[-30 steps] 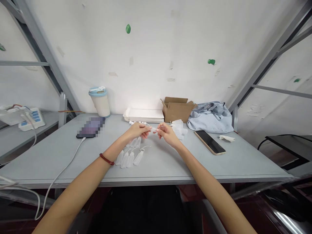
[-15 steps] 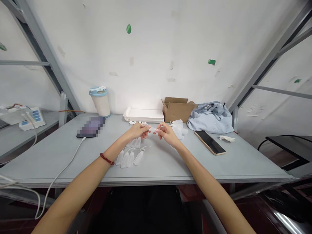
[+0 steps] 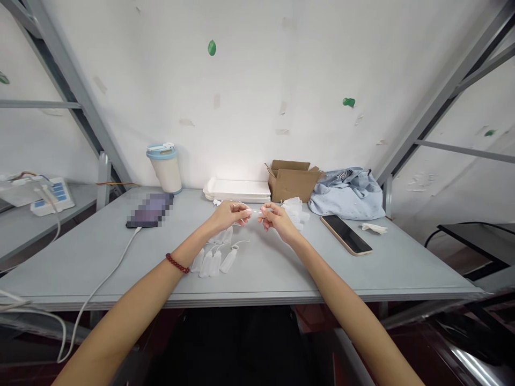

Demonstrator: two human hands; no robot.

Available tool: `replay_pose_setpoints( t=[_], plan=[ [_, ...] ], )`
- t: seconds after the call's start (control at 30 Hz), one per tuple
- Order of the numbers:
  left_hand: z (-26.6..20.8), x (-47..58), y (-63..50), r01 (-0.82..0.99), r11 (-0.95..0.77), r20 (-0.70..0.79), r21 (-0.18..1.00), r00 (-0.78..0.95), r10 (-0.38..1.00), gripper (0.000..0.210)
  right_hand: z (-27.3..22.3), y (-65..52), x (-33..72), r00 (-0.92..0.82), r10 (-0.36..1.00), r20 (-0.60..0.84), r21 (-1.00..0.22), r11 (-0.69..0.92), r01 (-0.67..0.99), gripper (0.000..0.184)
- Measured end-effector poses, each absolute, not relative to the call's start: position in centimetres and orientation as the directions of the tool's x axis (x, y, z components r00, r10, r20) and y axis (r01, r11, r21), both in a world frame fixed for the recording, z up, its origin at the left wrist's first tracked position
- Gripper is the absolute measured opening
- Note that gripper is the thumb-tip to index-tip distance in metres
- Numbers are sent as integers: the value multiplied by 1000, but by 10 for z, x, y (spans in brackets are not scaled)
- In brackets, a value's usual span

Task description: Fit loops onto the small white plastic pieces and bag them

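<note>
My left hand (image 3: 229,215) and my right hand (image 3: 276,219) meet above the middle of the grey table (image 3: 100,252). Between their fingertips they pinch a small white plastic piece (image 3: 254,211), too small to make out in detail. Just below my left hand lie several small white squeeze bottles (image 3: 213,260) with thin tethered caps, side by side. A heap of white plastic parts (image 3: 295,210) sits just behind my right hand. A red bead bracelet (image 3: 177,263) is on my left wrist.
A stack of white trays (image 3: 238,190) and an open cardboard box (image 3: 292,181) stand at the back. A lidded cup (image 3: 165,167) and a charging phone (image 3: 150,210) with its white cable are left. A second phone (image 3: 346,234), crumpled cloth (image 3: 348,193) and tissue lie right.
My hands have barely moved; the fingers shifted slightly on the small white piece and lifted it a little.
</note>
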State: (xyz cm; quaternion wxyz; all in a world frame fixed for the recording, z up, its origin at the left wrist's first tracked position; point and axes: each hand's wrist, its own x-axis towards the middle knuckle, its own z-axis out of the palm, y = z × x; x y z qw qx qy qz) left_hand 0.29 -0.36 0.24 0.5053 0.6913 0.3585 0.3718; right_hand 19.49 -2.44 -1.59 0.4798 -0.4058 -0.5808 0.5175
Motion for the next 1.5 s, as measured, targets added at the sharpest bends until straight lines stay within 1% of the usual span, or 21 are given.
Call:
replay_pose_setpoints(
  t=[0.07, 0.13, 0.2, 0.27, 0.37, 0.47, 0.6, 0.67, 0.77, 0.87, 0.97, 1.1, 1.2, 1.27, 1.43, 1.5],
  plan=[
    [2, 5, -3, 110, -161, 99, 981, 433, 896, 32, -18, -23, 194, -186, 963, 193, -979, 202, 25, 36],
    [3, 6, -3, 89, -81, 37, 993, 415, 909, 33, -22, -21, 194, -165, 944, 284, -940, 308, 144, 35],
    [3, 6, -4, 62, -18, -9, 998, 415, 910, 34, -25, -19, 194, -148, 910, 387, -865, 414, 283, 31],
    [3, 6, -4, 43, 28, -43, 999, 418, 908, 36, -27, -19, 193, -147, 875, 461, -795, 481, 370, 27],
    [3, 4, -4, 62, 108, -124, 992, 431, 894, 42, -29, -20, 192, -149, 842, 519, -746, 531, 402, 26],
    [2, 2, -3, 100, 169, -196, 981, 447, 873, 47, -28, -21, 191, -156, 824, 545, -714, 553, 429, 27],
    [3, 2, -4, 79, 162, -180, 984, 422, 889, 46, -27, -25, 190, -167, 803, 572, -658, 571, 491, 26],
    [4, 3, -5, 57, 140, -151, 988, 412, 899, 45, -25, -27, 189, -156, 804, 574, -656, 565, 500, 27],
    [5, 5, -6, 13, 86, -83, 996, 436, 896, 43, -23, -29, 189, -120, 836, 536, -705, 521, 481, 28],
    [2, 5, -4, -18, 29, -18, 999, 458, 889, 39, -20, -30, 190, -85, 883, 462, -786, 452, 421, 28],
    [-1, 4, -2, -17, -37, 40, 999, 459, 887, 36, -18, -31, 190, -82, 920, 383, -864, 388, 320, 29],
    [-2, 5, -3, 38, -169, 137, 985, 430, 893, 35, -16, -29, 189, -78, 950, 303, -939, 311, 148, 34],
    [-1, 7, -6, 74, -262, 209, 962, 417, 885, 33, -14, -29, 188, -96, 965, 245, -969, 247, 11, 39],
    [0, 8, -6, 98, -288, 224, 953, 414, 882, 32, -12, -31, 188, -99, 974, 202, -979, 198, -43, 43],
    [-3, 8, -4, 107, -292, 226, 950, 407, 885, 31, -9, -34, 187, -90, 994, 61, -993, 51, -110, 47],
    [-5, 8, -4, 105, -288, 222, 952, 410, 885, 31, -10, -34, 188, -104, 994, 27, -993, 15, -116, 48]
  ],
)
